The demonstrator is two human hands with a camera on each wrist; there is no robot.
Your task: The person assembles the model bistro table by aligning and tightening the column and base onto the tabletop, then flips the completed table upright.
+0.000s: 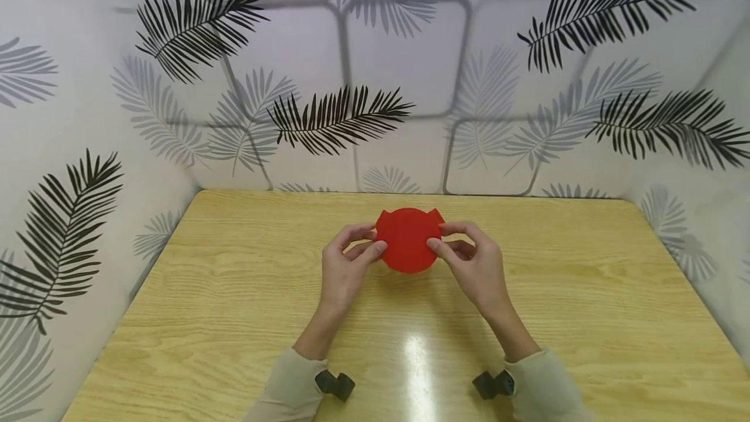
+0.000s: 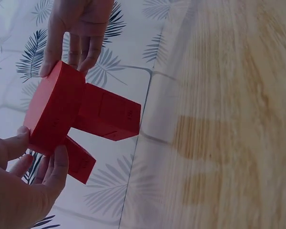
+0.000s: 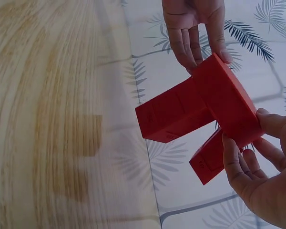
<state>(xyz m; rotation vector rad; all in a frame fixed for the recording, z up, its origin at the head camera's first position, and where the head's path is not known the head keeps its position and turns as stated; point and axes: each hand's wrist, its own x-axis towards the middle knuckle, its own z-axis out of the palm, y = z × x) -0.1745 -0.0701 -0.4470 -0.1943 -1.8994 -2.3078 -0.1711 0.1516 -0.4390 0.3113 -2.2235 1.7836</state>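
Note:
Near the middle of the table, my left hand (image 1: 347, 267) and right hand (image 1: 479, 271) hold a red thick disc (image 1: 408, 239) between them, one at each side. Both thumbs lie on its flat face, while the fingers reach behind the edge. From the disc's other side stick out two red box-shaped pieces, seen in the left wrist view as a longer-looking block (image 2: 109, 112) and a lower block (image 2: 80, 161). Small dark marks show on them. In the right wrist view, the same red disc (image 3: 226, 102) is pinched at opposite edges, held up over the table.
The wood-grain table (image 1: 234, 292) carries a bright glare streak and a reflection of the red pieces. A pale wall covering (image 1: 404, 57) with leaf patterns stands along the back and sides. Small dark devices (image 1: 335, 384) sit at both wrists.

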